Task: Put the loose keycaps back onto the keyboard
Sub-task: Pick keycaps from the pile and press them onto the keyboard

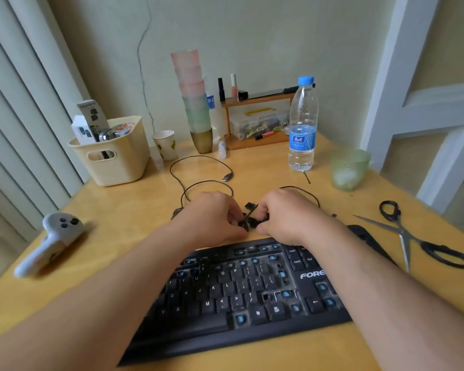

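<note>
Both hands work together just beyond the far edge of the keyboard (252, 295). Left hand (212, 218): fingers curled, tips pinching a small dark keycap (243, 224) at the pile. Right hand (281, 215): fingers curled down onto the same cluster; it seems to hold another piece, but which one is hidden by the knuckles. More loose keycaps (251, 206) lie on the table (134, 210) just past the fingertips, between the two hands.

Nearer than the hands, under both forearms, the keyboard shows many bare sockets with blue domes exposed: top row, right of the letter block, arrow cluster, bottom row. Judgement: much of the task remains.

Risks from here:
- Caps are small and dark; a pinch that slips could flick one off toward the cable (198, 183) loops beyond the hands, or off the table edge.
- Forearms rest over open sockets; dragging them back could press or displace a dome.
- Cap legends not legible from here; a cap may be seated in the wrong socket or rotated, then jam if forced.
- Scissors (413, 236), well right of the right hand, lie open with blades pointing inward; a wide sweep could meet them.
- Bottle (302, 124), beyond the right hand, could tip if a reach overshoots.
</note>
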The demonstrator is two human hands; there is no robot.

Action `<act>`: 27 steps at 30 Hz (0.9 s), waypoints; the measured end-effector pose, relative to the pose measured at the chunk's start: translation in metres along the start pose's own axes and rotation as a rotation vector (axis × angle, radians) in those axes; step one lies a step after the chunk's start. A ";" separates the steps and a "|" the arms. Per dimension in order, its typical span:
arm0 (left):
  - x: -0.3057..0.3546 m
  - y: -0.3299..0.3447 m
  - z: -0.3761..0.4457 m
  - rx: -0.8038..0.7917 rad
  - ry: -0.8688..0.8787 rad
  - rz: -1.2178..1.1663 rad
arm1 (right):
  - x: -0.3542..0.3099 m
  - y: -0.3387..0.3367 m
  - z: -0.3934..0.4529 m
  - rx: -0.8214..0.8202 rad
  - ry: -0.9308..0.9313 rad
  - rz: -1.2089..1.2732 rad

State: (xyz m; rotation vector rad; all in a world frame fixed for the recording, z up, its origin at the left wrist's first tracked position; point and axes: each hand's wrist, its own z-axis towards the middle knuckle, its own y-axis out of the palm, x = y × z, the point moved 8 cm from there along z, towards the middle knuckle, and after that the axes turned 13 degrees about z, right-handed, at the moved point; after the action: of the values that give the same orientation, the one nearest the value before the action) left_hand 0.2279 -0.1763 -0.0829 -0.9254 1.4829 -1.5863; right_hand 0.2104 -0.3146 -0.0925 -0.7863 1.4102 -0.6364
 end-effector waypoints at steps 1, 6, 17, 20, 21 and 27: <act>-0.001 -0.001 -0.002 0.023 0.010 0.002 | 0.001 0.001 0.001 -0.006 0.005 0.000; -0.008 -0.001 -0.012 0.069 0.033 -0.025 | -0.001 0.002 0.002 -0.016 -0.004 -0.027; 0.016 0.008 -0.009 -0.177 0.172 -0.051 | -0.003 -0.005 -0.002 0.021 -0.023 -0.035; 0.022 0.005 -0.008 -0.165 0.215 0.060 | -0.005 -0.005 -0.003 0.018 -0.039 -0.033; 0.022 0.003 -0.008 -0.151 0.228 0.096 | -0.005 -0.005 -0.003 0.008 -0.036 -0.032; -0.007 -0.026 -0.019 0.114 0.092 -0.231 | -0.008 -0.018 -0.006 0.061 -0.087 0.268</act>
State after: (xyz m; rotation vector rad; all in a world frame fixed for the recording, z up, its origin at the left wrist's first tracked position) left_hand 0.2122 -0.1605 -0.0584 -0.9984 1.3695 -1.8825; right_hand 0.2054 -0.3196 -0.0732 -0.5577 1.3805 -0.4303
